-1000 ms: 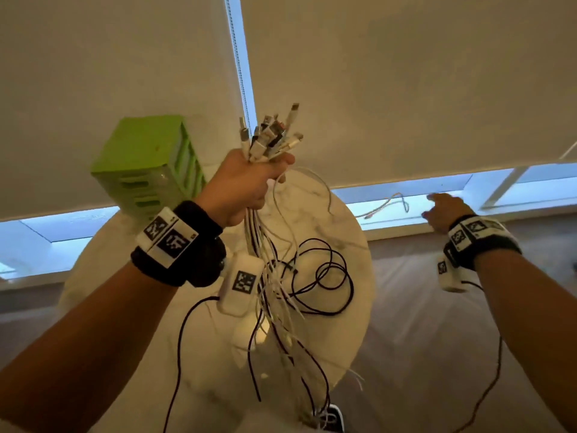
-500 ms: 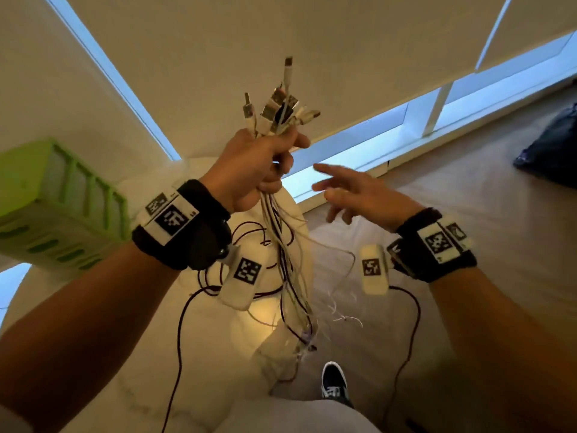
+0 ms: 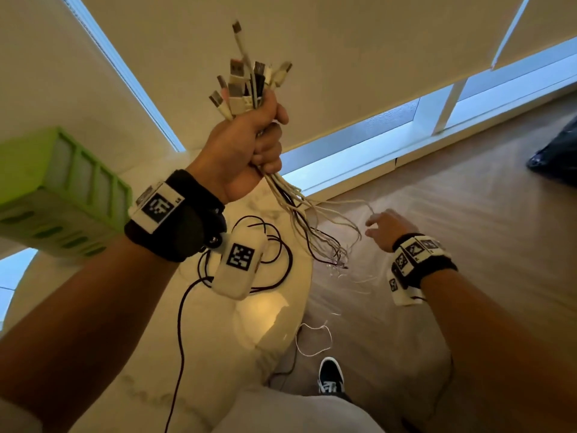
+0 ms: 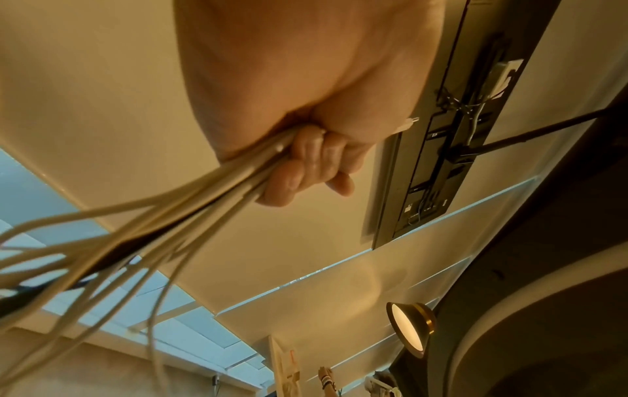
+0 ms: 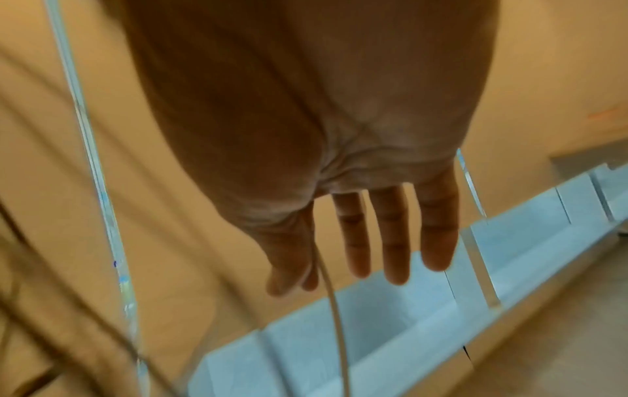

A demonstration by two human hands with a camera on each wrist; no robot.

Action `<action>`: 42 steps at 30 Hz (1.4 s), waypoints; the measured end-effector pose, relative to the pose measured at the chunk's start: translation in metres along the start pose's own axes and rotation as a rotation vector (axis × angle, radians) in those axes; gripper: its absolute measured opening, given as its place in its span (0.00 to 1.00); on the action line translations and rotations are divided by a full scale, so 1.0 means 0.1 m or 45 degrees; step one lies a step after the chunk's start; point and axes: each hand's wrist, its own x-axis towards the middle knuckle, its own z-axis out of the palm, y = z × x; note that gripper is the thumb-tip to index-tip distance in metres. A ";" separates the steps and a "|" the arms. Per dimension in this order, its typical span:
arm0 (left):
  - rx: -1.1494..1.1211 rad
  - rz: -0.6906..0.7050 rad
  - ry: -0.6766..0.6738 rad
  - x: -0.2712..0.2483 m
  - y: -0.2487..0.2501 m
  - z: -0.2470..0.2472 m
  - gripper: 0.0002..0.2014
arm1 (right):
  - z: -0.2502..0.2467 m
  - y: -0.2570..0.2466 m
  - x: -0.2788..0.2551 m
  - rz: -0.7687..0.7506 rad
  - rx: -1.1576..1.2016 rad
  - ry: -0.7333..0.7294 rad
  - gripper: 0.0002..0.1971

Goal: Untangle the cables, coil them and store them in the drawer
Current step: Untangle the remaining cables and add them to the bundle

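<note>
Sorting cables: plug ends gathered, nothing coiled or stored

Item 1, round marble table (image 3: 237, 332): I see a dark cable (image 3: 274, 245) in loose loops on its top, not wound tidy.

Item 2, green drawer unit (image 3: 59, 195): it stands at the table's far left. I cannot tell from here whether any drawer is open, and I see no cable in it.

Item 3, cable bundle (image 3: 249, 85): mostly white leads with a few dark ones. The plug ends stand up together above my fist; the tails fan out below it and hang over the table edge toward the floor. The wrist view shows the strands splaying apart as they leave my grip.

Item 4, my left hand (image 3: 243, 148): raised, fingers (image 4: 306, 161) curled tight round the bundle just under the plugs.

Item 5, my right hand (image 3: 387, 228): low, beside the hanging tails. Thumb and forefinger pinch one thin white cable (image 5: 334, 317); the other three fingers lie straight.

Item 6, stray white cable (image 3: 313, 339): a loop on the floor near my shoe (image 3: 331, 375).

Progress, as I judge it: early. Ends are collected; separating the strands, coiling each, and putting them in the drawer all remain.
</note>
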 end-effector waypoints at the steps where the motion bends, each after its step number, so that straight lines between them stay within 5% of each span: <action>1: -0.016 0.010 -0.009 0.01 -0.02 0.01 0.19 | -0.12 -0.04 -0.01 0.004 -0.022 -0.005 0.21; 6: -0.088 0.056 -0.001 0.12 -0.14 0.13 0.18 | -0.88 -0.35 -0.42 -0.334 0.392 -0.009 0.50; 8: -0.123 0.057 0.021 0.16 -0.18 0.21 0.18 | -0.96 -0.66 -0.64 -0.566 0.714 -0.083 0.54; 10: -0.147 0.056 0.021 0.20 -0.20 0.31 0.18 | -0.73 -0.96 -0.70 -0.751 0.936 -0.144 0.40; 12: -0.146 0.046 -0.010 0.21 -0.22 0.38 0.17 | -0.40 -1.17 -0.64 -0.695 1.009 0.003 0.12; 13: -0.134 0.045 -0.030 0.21 -0.22 0.39 0.17 | -0.27 -1.19 -0.59 -0.624 0.976 0.052 0.09; 17: -0.142 0.037 -0.031 0.19 -0.27 0.22 0.16 | -0.10 -0.90 -0.33 -0.484 0.664 -0.308 0.17; 22: -0.159 -0.007 0.104 0.11 -0.69 -0.06 0.18 | -0.34 -0.72 -0.08 -0.391 -0.061 0.008 0.09; 23: -0.189 -0.023 0.123 0.09 -0.76 -0.10 0.19 | -0.40 -0.73 -0.10 -0.369 -0.195 0.016 0.07; 25: -0.231 -0.065 0.166 0.04 -0.85 -0.17 0.24 | -0.50 -0.75 -0.18 -0.347 -0.291 -0.157 0.19; 28: -0.257 -0.130 0.147 -0.06 -0.92 -0.26 0.26 | -0.77 -0.94 -0.37 -0.505 0.272 -0.363 0.32; 30: -0.213 -0.176 0.130 -0.15 -0.97 -0.31 0.26 | -0.91 -1.20 -0.49 -0.672 0.940 -0.247 0.25; 32: -0.172 -0.239 0.122 -0.25 -1.02 -0.34 0.25 | -0.95 -1.57 -0.59 -0.760 1.265 -0.120 0.18; 38: -0.290 -0.285 0.176 -0.57 -1.08 -0.58 0.19 | -0.59 -2.35 -0.82 -1.031 1.074 -0.066 0.11; 42: -0.155 -0.303 0.206 -0.85 -1.11 -0.86 0.23 | -0.32 -2.64 -0.94 -1.080 0.995 -0.079 0.18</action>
